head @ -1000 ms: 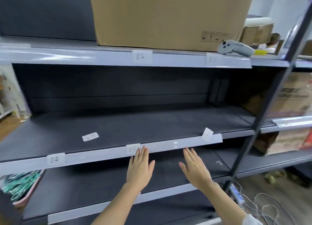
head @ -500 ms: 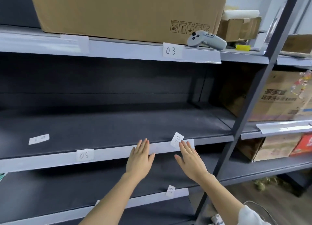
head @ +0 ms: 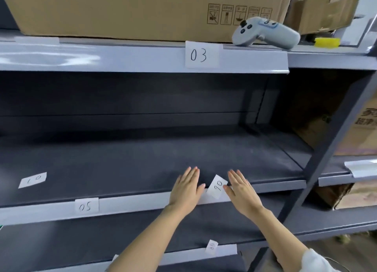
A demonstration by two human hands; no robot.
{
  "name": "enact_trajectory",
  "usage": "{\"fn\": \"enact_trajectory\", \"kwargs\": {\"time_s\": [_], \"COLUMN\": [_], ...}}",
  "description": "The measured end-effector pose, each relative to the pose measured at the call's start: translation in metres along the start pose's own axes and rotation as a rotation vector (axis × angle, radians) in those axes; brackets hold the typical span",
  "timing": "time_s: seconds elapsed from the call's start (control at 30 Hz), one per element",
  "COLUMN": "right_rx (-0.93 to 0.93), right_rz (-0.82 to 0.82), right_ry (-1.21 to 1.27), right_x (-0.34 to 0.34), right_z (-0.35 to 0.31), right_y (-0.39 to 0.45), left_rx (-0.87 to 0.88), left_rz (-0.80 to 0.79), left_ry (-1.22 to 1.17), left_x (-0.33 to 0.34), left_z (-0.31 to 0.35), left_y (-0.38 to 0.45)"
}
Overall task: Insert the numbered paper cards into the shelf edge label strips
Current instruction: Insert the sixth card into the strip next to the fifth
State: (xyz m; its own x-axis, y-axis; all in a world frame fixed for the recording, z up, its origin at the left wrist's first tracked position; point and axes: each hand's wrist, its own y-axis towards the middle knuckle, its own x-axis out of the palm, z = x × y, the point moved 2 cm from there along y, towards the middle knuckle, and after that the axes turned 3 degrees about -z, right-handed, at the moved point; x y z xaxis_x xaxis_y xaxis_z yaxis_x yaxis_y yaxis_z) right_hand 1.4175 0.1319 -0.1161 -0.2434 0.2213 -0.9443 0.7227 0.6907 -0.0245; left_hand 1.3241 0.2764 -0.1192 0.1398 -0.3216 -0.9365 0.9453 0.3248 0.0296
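Since the frame half a second ago the view has closed in on the shelving and both hands have risen to the middle shelf's front edge, flanking the tilted card. The left hand point(head: 186, 188) lies flat with fingers straight, gripping nothing, its thumb reaching toward the card marked 06 point(head: 217, 187) (the digits read upside down). The right hand point(head: 241, 190) is likewise spread flat and holds nothing, its thumb tip touching or nearly touching the card's right edge; which, I cannot tell. That card leans askew at the middle label strip point(head: 132, 203), its lower end at the strip and its upper end over the shelf board.

The card marked 05 point(head: 86, 206) sits straight in the same strip, to the left. Another card point(head: 32, 179) lies loose on the middle shelf board, far left. The card marked 03 point(head: 202, 54) sits in the top label strip point(head: 122, 56). A small tilted card point(head: 211, 247) pokes from the lower label strip point(head: 183, 255).

On the top shelf rest a large cardboard box point(head: 122, 8) and a grey handheld controller point(head: 265, 32).
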Motion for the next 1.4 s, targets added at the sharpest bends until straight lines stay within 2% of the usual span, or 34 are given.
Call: {"fn": "enact_trajectory", "kwargs": {"time_s": [0.27, 0.37, 0.47, 0.7, 0.9, 1.03, 1.2, 1.3, 1.4], "right_rx": [-0.072, -0.092, -0.098, -0.13, -0.217, -0.234, -0.2, -0.147, -0.156], "right_rz": [-0.036, -0.047, -0.042, -0.031, 0.028, 0.049, 0.022, 0.035, 0.047], "right_ry": [-0.088, -0.097, -0.093, -0.102, -0.043, 0.073, 0.222, 0.369, 0.393], "right_x": [0.002, 0.003, 0.005, 0.0, -0.004, -0.005, -0.003, -0.001, -0.002], "right_z": [0.017, 0.019, 0.018, 0.015, 0.011, 0.004, -0.002, -0.009, -0.016], "right_y": [0.02, 0.024, 0.026, 0.026, 0.026, 0.028, 0.031, 0.032, 0.034], "left_rx": [0.213, 0.239, 0.238, 0.134, -0.062, -0.143, -0.17, -0.168, -0.187], "left_rz": [0.17, 0.054, 0.009, 0.023, -0.031, 0.036, 0.105, 0.201, 0.304], "left_ry": [-0.129, -0.097, -0.073, -0.093, -0.23, -0.409, -0.51, -0.666, -0.78], "left_x": [-0.014, -0.017, -0.02, -0.023, -0.029, -0.025, -0.017, -0.012, -0.005], "left_z": [0.041, 0.05, 0.052, 0.051, 0.034, 0.021, 0.012, 0.006, 0.003], "left_y": [0.029, 0.033, 0.035, 0.042, 0.046, 0.04, 0.033, 0.025, 0.015]}}
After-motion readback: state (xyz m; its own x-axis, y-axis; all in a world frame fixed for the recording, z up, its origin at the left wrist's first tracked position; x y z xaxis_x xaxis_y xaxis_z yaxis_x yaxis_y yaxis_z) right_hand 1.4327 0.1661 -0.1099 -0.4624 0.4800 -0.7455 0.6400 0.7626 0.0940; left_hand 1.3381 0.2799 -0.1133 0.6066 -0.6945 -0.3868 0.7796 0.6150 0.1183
